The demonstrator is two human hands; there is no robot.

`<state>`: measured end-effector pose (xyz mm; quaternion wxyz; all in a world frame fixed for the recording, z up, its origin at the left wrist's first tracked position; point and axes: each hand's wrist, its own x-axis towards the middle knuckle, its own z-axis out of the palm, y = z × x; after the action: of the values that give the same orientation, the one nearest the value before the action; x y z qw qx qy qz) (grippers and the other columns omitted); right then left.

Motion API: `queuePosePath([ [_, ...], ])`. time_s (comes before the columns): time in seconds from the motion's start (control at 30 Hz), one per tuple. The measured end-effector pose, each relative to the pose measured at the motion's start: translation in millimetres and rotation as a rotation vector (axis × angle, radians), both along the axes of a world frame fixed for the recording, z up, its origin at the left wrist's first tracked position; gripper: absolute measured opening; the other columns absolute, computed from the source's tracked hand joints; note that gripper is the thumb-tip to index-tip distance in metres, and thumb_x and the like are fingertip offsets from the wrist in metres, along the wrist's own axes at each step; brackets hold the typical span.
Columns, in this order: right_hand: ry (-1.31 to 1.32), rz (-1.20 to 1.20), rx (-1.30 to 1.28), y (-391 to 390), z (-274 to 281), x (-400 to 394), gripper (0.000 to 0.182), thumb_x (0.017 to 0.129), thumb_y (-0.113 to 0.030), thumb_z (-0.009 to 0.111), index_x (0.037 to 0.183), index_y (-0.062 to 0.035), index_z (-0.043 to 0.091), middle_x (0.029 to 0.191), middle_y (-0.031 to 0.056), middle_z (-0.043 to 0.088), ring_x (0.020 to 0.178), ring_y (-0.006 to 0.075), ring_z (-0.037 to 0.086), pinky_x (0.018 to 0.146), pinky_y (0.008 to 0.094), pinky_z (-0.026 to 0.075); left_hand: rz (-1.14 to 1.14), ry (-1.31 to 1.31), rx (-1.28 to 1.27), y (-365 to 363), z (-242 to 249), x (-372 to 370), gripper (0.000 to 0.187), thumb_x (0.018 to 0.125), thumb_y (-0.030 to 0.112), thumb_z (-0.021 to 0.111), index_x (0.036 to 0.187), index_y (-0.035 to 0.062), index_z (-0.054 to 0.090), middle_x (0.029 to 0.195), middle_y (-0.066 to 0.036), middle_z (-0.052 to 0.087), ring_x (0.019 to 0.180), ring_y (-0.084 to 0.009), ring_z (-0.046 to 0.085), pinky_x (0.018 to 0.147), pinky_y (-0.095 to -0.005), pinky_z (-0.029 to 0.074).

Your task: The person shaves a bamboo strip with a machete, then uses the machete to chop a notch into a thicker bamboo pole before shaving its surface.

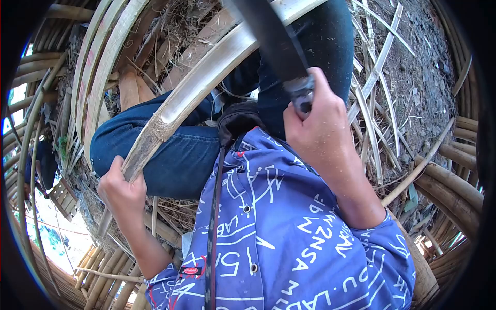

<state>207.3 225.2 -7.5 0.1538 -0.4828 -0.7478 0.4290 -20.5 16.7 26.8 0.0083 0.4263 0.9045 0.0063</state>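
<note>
Bamboo strip [204,76], long, pale and split, is slanting up rightward across blue denim-clad legs [183,157], the left hand [122,186] clasping its lower part; the right hand [321,116] is gripping a broad dark-bladed knife [276,46], which is pointing up leftward across the strip (contact unclear).

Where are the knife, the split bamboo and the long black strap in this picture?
Knife [279,47]: head view, middle of its dark blade.
Split bamboo [200,80]: head view, on its pale inner face.
Black strap [213,225]: head view, about midway along its visible length.
</note>
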Motion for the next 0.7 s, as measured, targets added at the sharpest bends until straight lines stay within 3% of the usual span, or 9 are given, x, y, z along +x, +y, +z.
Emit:
queuePosePath([
  [0.13,-0.046,0.032,0.044,13.7,3.4,8.3,0.027,0.075,-0.002,0.057,0.102,0.0016,0.053,0.072,0.0190,0.061,0.066,0.0332,0.065,0.062,0.0382,0.049,0.017,-0.016,0.033,-2.5,-0.3,4.5,0.022,0.073,0.015,0.066,0.070,0.0013,0.049,0.060,-0.022,0.054,0.062,-0.0438,0.056,0.057,-0.0464,0.042],
  [0.17,-0.075,-0.027,0.057,20.8,9.9,7.7,0.020,0.075,0.001,0.057,0.093,0.0036,0.049,0.072,0.0282,0.062,0.073,0.0454,0.064,0.063,0.0483,0.050,0.022,-0.014,0.031,-0.4,-0.2,5.1,0.022,0.073,0.015,0.066,0.070,0.0013,0.049,0.060,-0.022,0.054,0.062,-0.0438,0.056,0.057,-0.0464,0.042],
  [0.23,-0.027,-0.096,0.001,17.2,5.7,0.9,0.021,0.075,0.000,0.056,0.094,0.0042,0.049,0.071,0.0273,0.062,0.074,0.0447,0.064,0.064,0.0474,0.051,-0.017,0.068,0.009,4.8,-2.7,7.5,0.023,0.072,0.014,0.067,0.069,0.0017,0.048,0.059,-0.021,0.054,0.062,-0.0431,0.057,0.055,-0.0459,0.042],
  [0.3,0.005,0.001,0.039,2.1,2.0,-3.1,0.031,0.077,-0.003,0.056,0.105,0.0095,0.051,0.071,0.0199,0.060,0.065,0.0313,0.064,0.063,0.0372,0.049,0.009,0.030,0.037,1.4,-5.1,4.6,0.024,0.072,0.014,0.068,0.068,0.0027,0.047,0.058,-0.020,0.054,0.060,-0.0421,0.057,0.055,-0.0454,0.042],
  [0.47,-0.120,0.006,0.040,26.0,6.4,9.0,0.038,0.076,-0.003,0.055,0.113,0.0068,0.053,0.072,0.0160,0.060,0.065,0.0246,0.061,0.064,0.0352,0.048,-0.012,0.067,0.089,-3.8,-11.5,6.4,0.027,0.068,0.012,0.071,0.068,0.0047,0.046,0.057,-0.018,0.054,0.059,-0.0406,0.057,0.055,-0.0444,0.042],
  [0.5,-0.058,-0.065,0.056,23.5,7.2,2.3,0.021,0.074,0.000,0.051,0.094,0.0053,0.051,0.070,0.0262,0.061,0.072,0.0459,0.063,0.065,0.0442,0.050,-0.024,0.102,0.087,-4.7,-12.9,7.0,0.028,0.068,0.012,0.072,0.068,0.0046,0.045,0.057,-0.017,0.053,0.058,-0.0405,0.057,0.054,-0.0439,0.042],
  [0.63,0.059,-0.052,0.113,7.9,-1.7,-2.9,0.026,0.074,-0.002,0.051,0.098,0.0079,0.049,0.072,0.0288,0.061,0.075,0.0470,0.062,0.071,0.0464,0.049,-0.038,0.140,0.123,-5.5,-14.1,3.7,0.029,0.068,0.013,0.072,0.066,0.0046,0.044,0.056,-0.016,0.052,0.056,-0.0404,0.056,0.052,-0.0431,0.041],
  [0.7,-0.030,-0.039,0.086,11.6,-1.0,1.4,0.039,0.076,-0.005,0.056,0.112,0.0098,0.052,0.074,0.0164,0.062,0.066,0.0246,0.062,0.065,0.0340,0.048,-0.034,0.097,0.140,-8.6,-15.3,2.6,0.030,0.070,0.013,0.072,0.066,0.0045,0.044,0.056,-0.016,0.051,0.056,-0.0404,0.055,0.051,-0.0426,0.040],
])
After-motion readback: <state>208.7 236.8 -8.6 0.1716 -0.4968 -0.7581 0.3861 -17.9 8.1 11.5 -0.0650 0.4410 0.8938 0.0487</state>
